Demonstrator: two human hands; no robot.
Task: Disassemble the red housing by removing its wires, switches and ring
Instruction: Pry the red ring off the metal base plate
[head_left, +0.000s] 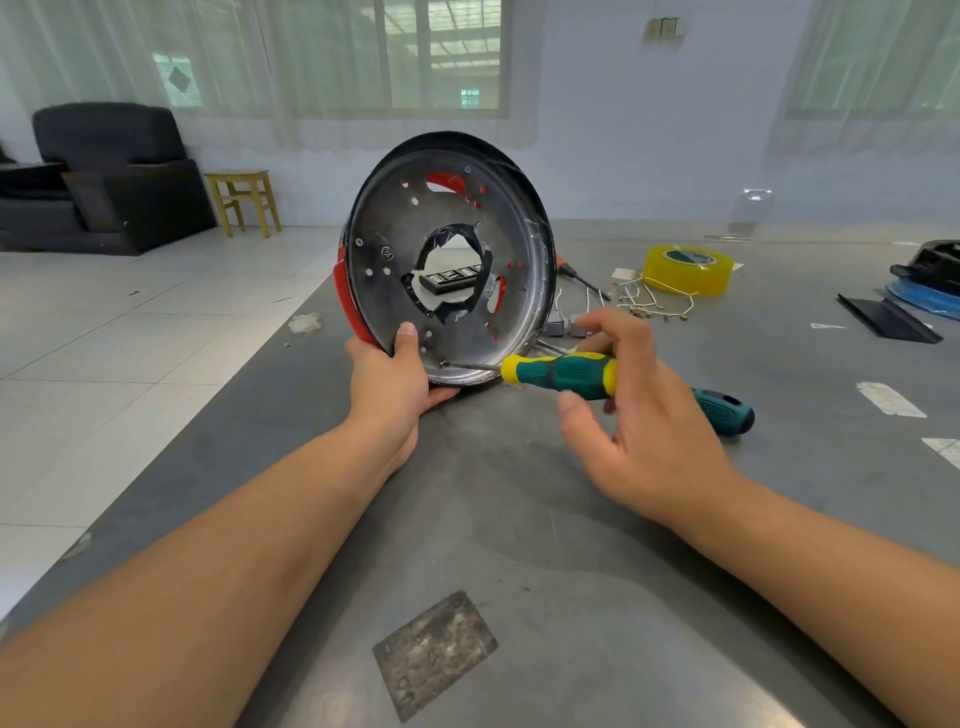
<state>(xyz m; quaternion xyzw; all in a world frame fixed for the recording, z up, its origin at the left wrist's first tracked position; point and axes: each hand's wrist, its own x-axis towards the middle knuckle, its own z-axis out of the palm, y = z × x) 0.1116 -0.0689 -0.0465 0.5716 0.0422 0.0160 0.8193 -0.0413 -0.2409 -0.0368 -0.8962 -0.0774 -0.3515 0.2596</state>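
1. The red housing (347, 291) is standing on edge on the grey counter (519, 519), with its round metal underside facing the camera.
2. The left hand (390, 375) is gripping the lower rim of the housing, thumb lying on the metal face and fingers curling behind.
3. The right hand (631, 410) is holding the screwdriver (563, 373) by its green-and-yellow handle, fingers loosely wrapping it. The tip is resting on a screw (444, 364) near the bottom edge of the plate.
4. Appearance: the metal plate is showing many small holes, several screw heads, and a ragged central opening edged with black tape. Red is showing along the left rim and through the slots.
5. Handling, as a judgement: the housing is looking stiff and fairly light, as one hand is keeping it upright. The thin rim and torn centre may be sharp, so gripping the outer rim is looking safest.
6. White wires (652, 304), a yellow tape roll (685, 270) and a second screwdriver (579, 278) are lying on the counter behind the housing.
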